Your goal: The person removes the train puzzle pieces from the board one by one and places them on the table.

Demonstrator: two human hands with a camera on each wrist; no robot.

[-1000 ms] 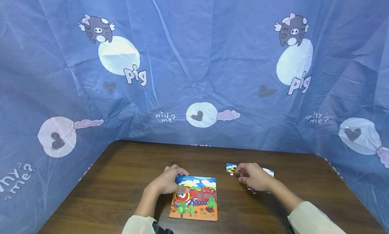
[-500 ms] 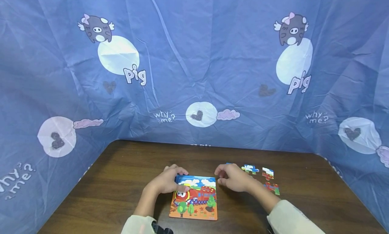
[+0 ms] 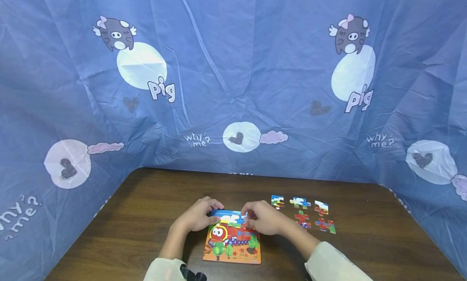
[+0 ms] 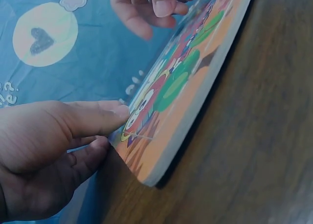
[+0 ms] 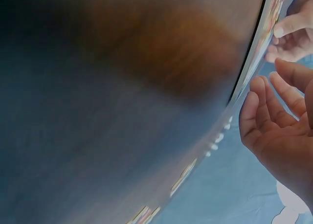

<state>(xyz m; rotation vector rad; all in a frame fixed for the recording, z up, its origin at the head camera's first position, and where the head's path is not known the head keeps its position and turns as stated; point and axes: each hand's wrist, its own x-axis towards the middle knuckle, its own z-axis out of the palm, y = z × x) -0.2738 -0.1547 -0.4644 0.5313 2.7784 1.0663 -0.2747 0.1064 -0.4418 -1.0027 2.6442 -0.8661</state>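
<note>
A puzzle board (image 3: 233,254) with a red cartoon train, trees and clouds lies on the brown table. My left hand (image 3: 197,216) holds its upper left corner, thumb on the picture's edge and fingers along the rim. In the left wrist view, the left thumb (image 4: 120,111) meets the board's edge beside the train's eyes. Over the board's upper right part is my right hand (image 3: 264,218), its fingers bent down close to the clouds. From the right wrist camera, the right hand's fingers (image 5: 264,106) and thumb stand apart, with nothing visible between them.
Several loose jigsaw pieces lie right of the board, among them a cloud piece (image 3: 300,202), a red one (image 3: 302,219) and a red-and-green one (image 3: 325,225). A blue patterned curtain (image 3: 240,90) closes off the table's (image 3: 146,200) back and sides.
My right hand has come left from the loose pieces to the board's upper right, uncovering them. The left thumb has drawn back from the train's face toward the board's upper left edge.
</note>
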